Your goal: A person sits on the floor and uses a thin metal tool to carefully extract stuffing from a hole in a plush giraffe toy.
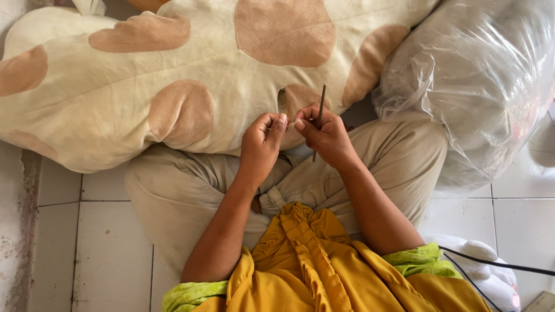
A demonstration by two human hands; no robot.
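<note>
- Landmark: large plush cushion (pixel 191 75), cream suede-like cloth with rounded tan patches, softly stuffed, lying across the person's crossed legs and the floor beyond them.
- Small open slit (pixel 282 97) in the cushion's seam at its near edge, beside a tan patch; the cloth puckers around it.
- Left hand (pixel 261 141) just below the cushion's near edge, fingers curled, thumb and forefinger pressed together on a thin pale strand (pixel 291 123); strand too fine to tell its material.
- Right hand (pixel 326 134) beside the left, just below the slit; fingertips pinch the strand's other end while the fingers also clamp a thin dark rod (pixel 319 118), straight and stiff, standing nearly upright with its tip over the cushion.
- Right of the cushion: bulging clear plastic bag (pixel 480 81), crinkled and glossy, touching it.
- Below the cushion: beige trousers (pixel 185 190), mustard pleated top, pale tiled floor (pixel 110 242).
</note>
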